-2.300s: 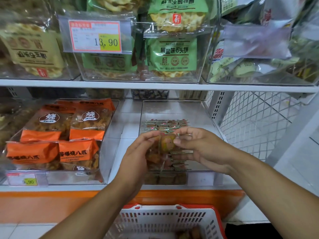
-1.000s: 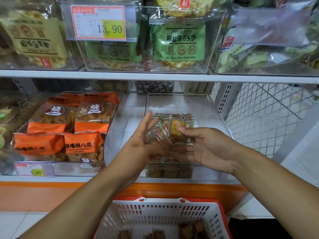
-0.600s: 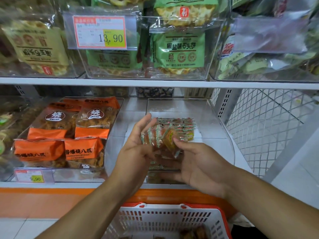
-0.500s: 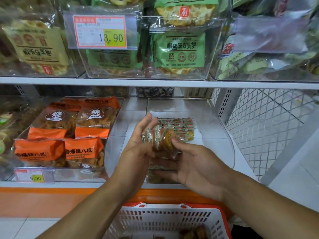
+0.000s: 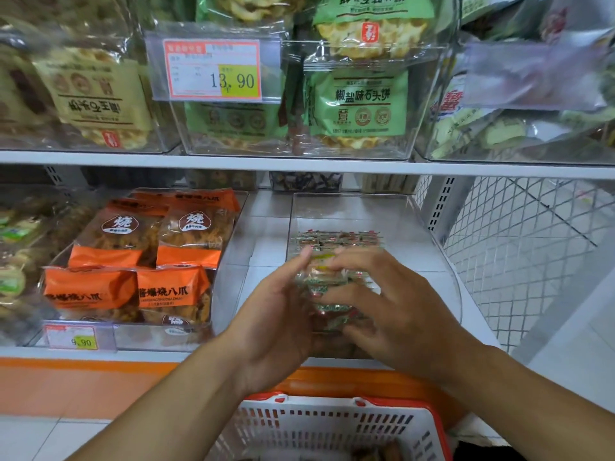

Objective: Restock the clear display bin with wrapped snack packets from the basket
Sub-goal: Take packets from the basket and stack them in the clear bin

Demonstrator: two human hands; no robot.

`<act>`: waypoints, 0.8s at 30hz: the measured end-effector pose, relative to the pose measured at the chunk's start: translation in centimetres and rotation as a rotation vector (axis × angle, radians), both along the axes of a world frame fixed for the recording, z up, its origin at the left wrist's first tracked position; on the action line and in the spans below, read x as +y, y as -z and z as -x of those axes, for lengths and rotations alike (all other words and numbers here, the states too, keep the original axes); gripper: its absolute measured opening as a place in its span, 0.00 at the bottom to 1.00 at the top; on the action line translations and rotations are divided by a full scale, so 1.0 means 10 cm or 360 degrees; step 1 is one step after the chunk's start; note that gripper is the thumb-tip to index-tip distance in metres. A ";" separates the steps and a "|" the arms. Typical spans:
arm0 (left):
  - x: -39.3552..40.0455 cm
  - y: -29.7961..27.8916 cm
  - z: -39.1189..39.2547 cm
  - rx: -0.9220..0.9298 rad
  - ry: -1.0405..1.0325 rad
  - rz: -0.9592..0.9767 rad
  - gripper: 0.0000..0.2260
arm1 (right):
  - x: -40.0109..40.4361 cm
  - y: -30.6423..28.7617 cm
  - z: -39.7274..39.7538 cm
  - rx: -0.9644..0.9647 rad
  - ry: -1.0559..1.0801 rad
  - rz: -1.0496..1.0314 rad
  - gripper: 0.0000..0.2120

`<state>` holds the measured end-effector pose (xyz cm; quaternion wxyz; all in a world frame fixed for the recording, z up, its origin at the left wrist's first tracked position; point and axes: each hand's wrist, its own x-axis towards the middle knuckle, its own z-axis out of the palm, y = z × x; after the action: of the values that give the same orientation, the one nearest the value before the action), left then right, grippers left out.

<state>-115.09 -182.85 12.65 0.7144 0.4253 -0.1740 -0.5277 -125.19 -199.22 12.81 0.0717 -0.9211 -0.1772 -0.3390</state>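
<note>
The clear display bin [image 5: 432, 227] sits on the lower shelf, right of centre. A row of small green-and-red wrapped snack packets [image 5: 336, 237] lies across its floor. Both hands are inside the bin's front half, around a blurred bunch of snack packets [image 5: 327, 287]. My left hand [image 5: 276, 314] presses its palm and fairly straight fingers against the bunch's left side. My right hand [image 5: 396, 311] is palm down, its spread fingers curled over the top and right of the bunch. The white basket [image 5: 332, 424] with a red rim is below, with a few packets [image 5: 382, 452] just visible.
Left of the clear bin stands a bin of orange snack bags [image 5: 133, 261] with a 9.90 price tag [image 5: 78, 337]. The upper shelf [image 5: 299, 164] carries bins of green cracker bags and a 13.90 tag. A white wire mesh panel [image 5: 519, 254] closes the right side.
My right hand has turned from palm up under the packets to palm down over them. Both hands and the bunch have sunk lower into the bin's front.
</note>
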 end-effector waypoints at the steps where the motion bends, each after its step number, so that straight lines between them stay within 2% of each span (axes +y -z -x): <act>1: 0.00 0.01 0.00 0.0011 -0.0032 0.0005 0.23 | 0.01 0.01 0.00 0.0013 -0.0016 0.0035 0.17; 8: 0.01 0.04 -0.09 0.0084 -0.0184 0.0001 0.21 | 0.00 -0.03 0.03 0.0240 -0.0088 0.0037 0.19; 12: 0.01 0.03 -0.12 0.0119 -0.0210 0.0001 0.21 | -0.01 -0.04 0.05 0.0284 -0.0082 0.0081 0.19; 15: 0.02 0.01 -0.13 0.0089 -0.0246 0.0037 0.21 | 0.00 -0.05 0.06 0.0286 -0.0068 -0.0008 0.18; 17: 0.01 0.02 -0.15 0.0055 -0.0365 0.0028 0.20 | 0.00 -0.06 0.08 0.0340 -0.0064 -0.0240 0.18; 20: 0.01 0.03 -0.17 -0.0029 -0.0610 -0.0020 0.15 | -0.03 -0.15 0.12 0.0637 -0.0076 -0.0789 0.15; 24: -0.01 0.09 -0.15 -0.0521 -0.0631 -0.0234 0.12 | -0.10 -0.26 0.09 0.0916 -0.0097 -0.1480 0.16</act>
<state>-113.63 -182.98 11.75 0.7334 0.5815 -0.1615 -0.3129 -126.06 -200.19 15.42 0.5267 -0.8424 -0.0086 -0.1136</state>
